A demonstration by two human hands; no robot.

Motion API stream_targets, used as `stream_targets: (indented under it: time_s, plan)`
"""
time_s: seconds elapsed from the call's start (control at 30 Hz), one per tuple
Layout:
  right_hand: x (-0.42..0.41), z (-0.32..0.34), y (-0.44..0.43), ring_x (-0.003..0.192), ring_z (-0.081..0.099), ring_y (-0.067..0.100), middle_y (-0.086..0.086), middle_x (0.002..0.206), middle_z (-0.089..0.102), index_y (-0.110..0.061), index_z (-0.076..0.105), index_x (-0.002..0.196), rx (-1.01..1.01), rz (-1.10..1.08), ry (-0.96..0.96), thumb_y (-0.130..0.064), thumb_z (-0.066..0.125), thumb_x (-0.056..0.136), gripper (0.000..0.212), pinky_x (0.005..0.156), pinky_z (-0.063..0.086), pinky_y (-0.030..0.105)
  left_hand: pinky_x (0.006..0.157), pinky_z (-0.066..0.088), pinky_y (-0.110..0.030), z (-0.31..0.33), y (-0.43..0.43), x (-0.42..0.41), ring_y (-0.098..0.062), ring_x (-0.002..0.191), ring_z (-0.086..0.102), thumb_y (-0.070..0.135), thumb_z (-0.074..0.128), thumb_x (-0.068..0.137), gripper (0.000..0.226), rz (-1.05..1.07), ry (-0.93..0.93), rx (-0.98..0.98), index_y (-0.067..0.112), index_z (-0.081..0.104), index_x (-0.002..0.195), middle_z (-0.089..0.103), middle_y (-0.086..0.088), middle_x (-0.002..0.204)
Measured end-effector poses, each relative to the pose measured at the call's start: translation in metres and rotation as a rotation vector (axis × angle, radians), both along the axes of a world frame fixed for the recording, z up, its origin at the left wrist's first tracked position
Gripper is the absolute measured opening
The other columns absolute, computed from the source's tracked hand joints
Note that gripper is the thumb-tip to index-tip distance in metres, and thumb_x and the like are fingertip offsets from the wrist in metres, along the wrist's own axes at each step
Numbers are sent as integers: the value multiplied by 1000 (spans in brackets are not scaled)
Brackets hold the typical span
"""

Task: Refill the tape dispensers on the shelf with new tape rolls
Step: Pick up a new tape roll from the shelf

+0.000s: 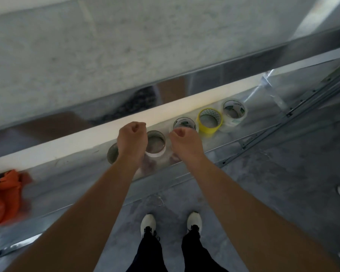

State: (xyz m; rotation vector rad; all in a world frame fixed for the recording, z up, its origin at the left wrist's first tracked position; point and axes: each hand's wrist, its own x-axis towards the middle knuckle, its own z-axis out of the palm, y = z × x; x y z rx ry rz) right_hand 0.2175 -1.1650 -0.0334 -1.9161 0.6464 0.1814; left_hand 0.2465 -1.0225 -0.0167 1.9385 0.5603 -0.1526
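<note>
left grip (133,138) and right grip (185,140): both curled into fists, holding nothing, over the shelf (73,173). white tape roll (156,143) lies between the grips, yellow tape roll (210,120) beyond the right grip. blurred orange object (4,197) far left of the left grip.

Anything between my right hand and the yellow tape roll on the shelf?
Nothing visible covers the yellow tape roll. The right hand hovers fisted over the clear green-printed tape roll, the yellow one's left neighbour on the metal shelf; a reach from above looks clear.
</note>
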Motion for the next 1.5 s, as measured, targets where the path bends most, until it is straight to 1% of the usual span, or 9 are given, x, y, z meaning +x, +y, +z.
stream_targets:
  time_s: [0.17, 0.3, 0.5, 0.73, 0.97, 1.13, 1.23, 1.33, 1.5]
  plan:
    - [5, 16, -33, 93, 70, 26, 9, 97, 77, -17, 71, 86, -90, -54, -29, -27, 64, 93, 14, 83, 54, 36, 93, 62, -58, 11, -26, 12, -37, 100, 75, 36, 63, 84, 20, -31, 32, -124, 22, 72, 73, 79, -11, 97]
    - [5, 10, -46, 102, 68, 25, 4, 104, 75, -14, 74, 109, -121, -65, 5, -26, 61, 92, 25, 93, 56, 39, 92, 62, -56, 7, -44, 20, -37, 91, 74, 28, 64, 87, 16, -50, 90, -154, 20, 69, 74, 78, -13, 94]
    - [4, 1, -64, 85, 70, 21, 4, 98, 74, -20, 68, 110, -78, -43, 70, -28, 62, 89, 23, 77, 54, 31, 73, 44, -42, -8, -66, 29, -22, 83, 52, 28, 62, 77, 17, -117, 169, -177, 19, 67, 91, 58, -11, 86]
    - [3, -9, -66, 79, 67, 22, -3, 84, 67, -27, 68, 119, 38, -38, 71, -35, 65, 83, 37, 77, 60, 41, 71, 50, -43, -41, -72, 37, -29, 80, 59, 30, 59, 68, 20, -80, 251, -201, 17, 71, 78, 62, -13, 81]
    - [6, 0, -66, 90, 67, 23, 2, 99, 67, -26, 53, 132, 54, -61, 36, -35, 69, 85, 50, 87, 58, 42, 91, 61, -57, -16, -78, 28, -46, 95, 73, 36, 57, 73, 39, -26, 195, -220, 1, 72, 82, 76, -24, 92]
    - [9, 18, -68, 117, 59, 23, 4, 131, 62, -17, 38, 156, 70, -68, -23, -33, 66, 90, 73, 102, 48, 36, 97, 59, -57, 5, -84, 22, -42, 107, 73, 22, 60, 94, 21, 60, 156, -285, 9, 71, 81, 76, -23, 104]
    - [10, 30, -65, 127, 58, 26, 10, 140, 61, -16, 41, 157, 43, -36, -58, -45, 62, 81, 84, 109, 48, 43, 99, 61, -50, 15, -87, 16, -32, 103, 73, 12, 58, 100, 23, 99, 141, -367, 14, 69, 81, 74, -14, 98]
    - [8, 43, -68, 115, 63, 26, 4, 120, 65, -18, 60, 140, -1, -7, -95, -40, 64, 84, 60, 102, 53, 44, 96, 63, -47, 27, -85, 10, -34, 110, 74, 8, 57, 99, 18, 140, 100, -449, 9, 75, 93, 77, -17, 110]
    - [-2, 63, -71, 88, 62, 21, -2, 94, 62, -21, 60, 114, -34, 3, -188, -26, 68, 89, 27, 70, 46, 27, 90, 63, -41, 50, -73, -12, -35, 105, 76, 3, 56, 97, 18, 180, 8, -493, 1, 72, 103, 77, -13, 104]
